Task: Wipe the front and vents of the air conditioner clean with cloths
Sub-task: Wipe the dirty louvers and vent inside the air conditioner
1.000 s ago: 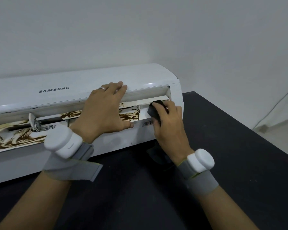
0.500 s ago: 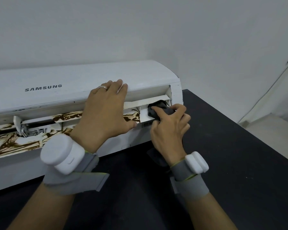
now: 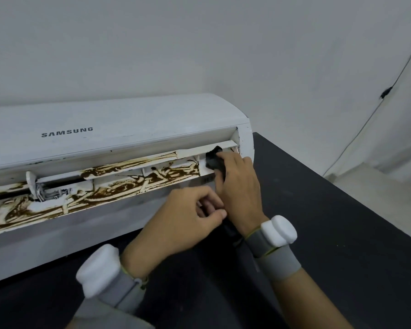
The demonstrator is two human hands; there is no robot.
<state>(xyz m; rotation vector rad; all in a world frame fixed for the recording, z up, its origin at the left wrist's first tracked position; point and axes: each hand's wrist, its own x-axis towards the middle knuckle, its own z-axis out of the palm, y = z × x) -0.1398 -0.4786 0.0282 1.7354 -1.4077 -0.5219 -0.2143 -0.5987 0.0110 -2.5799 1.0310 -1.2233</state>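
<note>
Two hands: both are mine, working near the right end of the air conditioner (image 3: 128, 115), which lies along the far side of the black bench (image 3: 330, 222).
Right hand: my right hand (image 3: 241, 191) presses a bunched dark cloth (image 3: 213, 160) into the right end of the vent (image 3: 166, 166). Its fingers (image 3: 243, 162) are curled over the wad and clamped on it.
Cloth: the wad sits on the vent flap, just beside the right end wall. A dark tail runs from under my palm down toward the bench.
Left hand: my left hand (image 3: 185, 224) sits to the near left of the right one, touching its heel. Its fingers (image 3: 204, 194) are curled in, with the thumb against them right at the cloth's tail. I cannot tell whether they pinch the tail or hold nothing.
Done: only a short stretch of the vent around the cloth shows plain white.
Left: brown grime (image 3: 119, 188) streaks the flap and louvres from just left of the cloth to the left edge of view. The front panel (image 3: 152, 129) carries small dark specks along its lower edge.
Progress: barely begun, by my judgement; nearly the whole vent remains dirty.
Next: I expect to work the cloth leftward along the flap.
Risk: the white clip (image 3: 32, 184) standing in the vent at far left could snag the cloth.
</note>
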